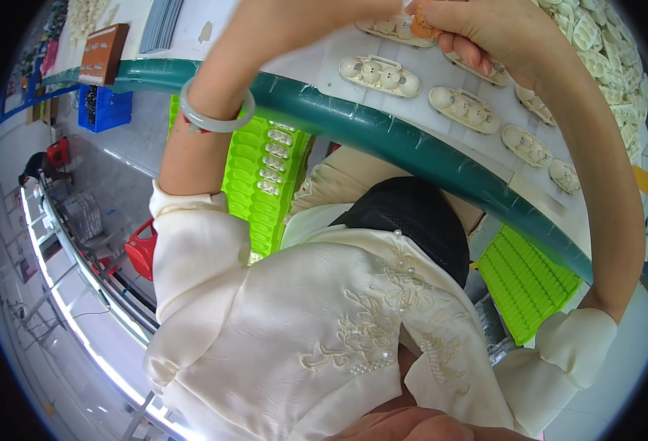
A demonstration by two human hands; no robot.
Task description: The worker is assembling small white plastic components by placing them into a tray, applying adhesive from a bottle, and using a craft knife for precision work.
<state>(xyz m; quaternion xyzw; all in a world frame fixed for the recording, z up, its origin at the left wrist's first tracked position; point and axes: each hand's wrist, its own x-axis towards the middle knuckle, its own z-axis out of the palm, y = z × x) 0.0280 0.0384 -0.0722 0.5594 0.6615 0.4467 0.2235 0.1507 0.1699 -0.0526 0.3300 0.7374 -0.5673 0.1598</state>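
My left hand, with a pale bangle on its wrist, reaches across the white tabletop. Its fingers run together toward my right fingertips, partly cut off by the upper edge and smeared. My right hand is closed, with its fingers curled. A small orange textured piece shows at its fingertips; whether it is a finger cover or something held, I cannot tell. Below the hands lie several cream oval plastic pieces with rounded white shapes in them. One such piece is partly hidden under my right hand.
Green padding lines the table edge. A heap of cream plastic parts lies at right. Lime trays stand below the table on both sides of my lap. Farther left are a brown block, a blue bin and a red chair.
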